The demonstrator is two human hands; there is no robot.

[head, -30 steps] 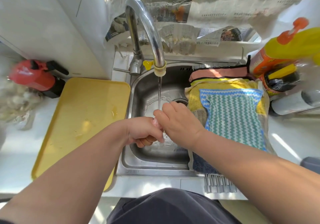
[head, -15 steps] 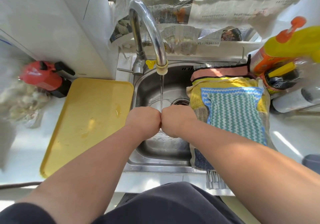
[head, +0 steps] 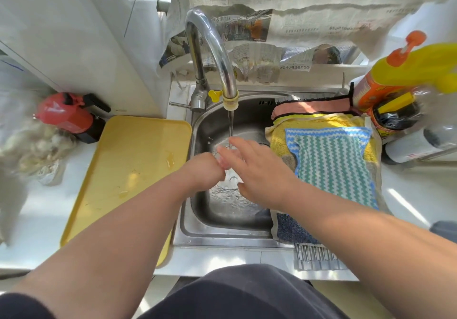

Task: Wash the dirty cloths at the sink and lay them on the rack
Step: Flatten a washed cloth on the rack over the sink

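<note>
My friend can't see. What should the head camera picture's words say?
Two hands meet under water running from the tap over a metal sink: the left hand curled, the right hand open with straight fingers. On the rack across the sink's right side, a green zigzag cloth lies on a yellow cloth. A yellow tray sits left of the sink.

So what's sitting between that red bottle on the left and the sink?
A yellow tray lies flat on the counter between the red bottle and the sink, as the head view shows.
</note>
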